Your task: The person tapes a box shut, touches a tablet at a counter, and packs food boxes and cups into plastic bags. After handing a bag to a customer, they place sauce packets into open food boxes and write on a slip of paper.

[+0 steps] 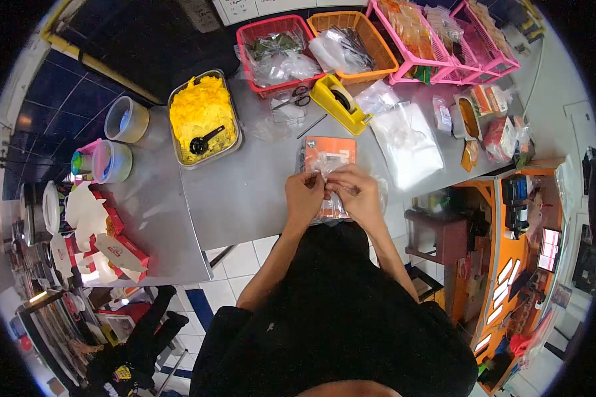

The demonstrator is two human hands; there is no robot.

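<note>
My left hand [304, 196] and my right hand [355, 192] meet over an orange scale-like box [344, 147] near the table's front edge. Between them is the gathered top of a clear plastic bag [326, 163], pinched in the fingers of both hands. The bag's lower part lies over the orange box, partly hidden by my hands; its contents are hard to make out. Just beyond stands a yellow tape dispenser [328, 100]. A dark pen-like stick [312, 126] and black scissors [299, 98] lie to its left.
Left of centre is a metal tray of yellow food [239, 142] with a black scoop [207, 139]. Clear bags [410, 145] lie right. Red [240, 33] and orange baskets [392, 65] and pink racks [444, 71] line the back. Red boxes [129, 255] sit far left; another person [136, 351] is lower left.
</note>
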